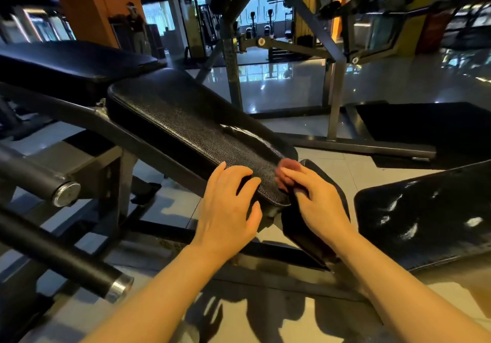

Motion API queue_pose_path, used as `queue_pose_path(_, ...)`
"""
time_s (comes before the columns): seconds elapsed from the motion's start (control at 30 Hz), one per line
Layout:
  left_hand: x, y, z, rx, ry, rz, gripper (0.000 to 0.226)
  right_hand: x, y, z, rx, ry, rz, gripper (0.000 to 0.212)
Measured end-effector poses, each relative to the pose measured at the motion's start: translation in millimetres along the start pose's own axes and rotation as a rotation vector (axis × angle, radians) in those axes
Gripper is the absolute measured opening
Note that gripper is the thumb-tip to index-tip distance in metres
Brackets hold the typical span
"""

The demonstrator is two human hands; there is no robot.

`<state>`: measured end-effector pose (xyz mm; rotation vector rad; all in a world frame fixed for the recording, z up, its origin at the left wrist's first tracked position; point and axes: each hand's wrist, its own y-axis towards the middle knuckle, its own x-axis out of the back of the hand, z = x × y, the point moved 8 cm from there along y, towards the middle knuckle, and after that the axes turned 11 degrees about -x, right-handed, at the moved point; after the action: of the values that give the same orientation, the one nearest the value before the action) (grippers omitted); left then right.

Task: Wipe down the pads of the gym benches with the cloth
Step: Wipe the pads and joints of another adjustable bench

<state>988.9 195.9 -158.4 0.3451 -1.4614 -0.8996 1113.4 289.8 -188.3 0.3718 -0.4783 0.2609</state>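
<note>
- The landmark is the long black seat pad [186, 119], textured and tilted, its near end pointing toward the person.
- The left hand [228, 209] rests on the near end of that pad, fingers spread and gently bent over its surface and edge; its grip is released, holding nothing.
- The right hand [316, 199] is at the pad's near right corner, its grip grasping a small reddish cloth [288, 165] bunched under the fingers.
- The cloth is blurred; it touches the pad's near right edge, just beside the left hand.
- A second black pad [425, 217], with shiny streaks, lies to the right of the landmark pad, apart from it.
- Another black pad [66, 60] sits beyond the landmark pad's far left end.
- Two dark bars with metal end caps [66, 193] lie left of the landmark pad, lower down.
- A pale tiled floor [292, 95] shows beyond the pad.
</note>
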Motion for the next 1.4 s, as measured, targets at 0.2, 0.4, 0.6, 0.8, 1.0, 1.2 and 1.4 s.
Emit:
queue_pose_path(0.2, -2, -7, 2, 0.043, -0.032, -0.024, 0.044, -14, 9, 8, 0.142, 0.046, 0.067, 0.053)
queue_pose_path(0.4, -5, -12, -2, 0.087, -0.077, -0.013, 0.05, -12, 7, 3, 0.03, -0.117, -0.107, 0.048)
queue_pose_path(0.6, 8, -10, 7, 0.203, -0.162, -0.165, 0.03, -26, -19, 33, 0.227, -0.152, -0.032, 0.056)
queue_pose_path(0.8, 2, 2, 9, 0.3, -0.153, -0.25, 0.017, 14, 38, -34, -0.156, -0.038, -0.269, 0.044)
queue_pose_path(1.0, -7, 2, -1, 0.245, -0.138, -0.188, 0.018, -8, 19, 21, 0.073, -0.008, -0.108, 0.047)
queue_pose_path(1.2, -6, 0, 6, 0.251, -0.15, -0.188, 0.022, -1, 27, -6, -0.032, 0.182, -0.078, 0.065)
queue_pose_path(1.4, -6, 1, 2, 0.237, -0.148, -0.19, 0.02, -28, 16, 9, 0.09, 0.103, 0.086, 0.06)
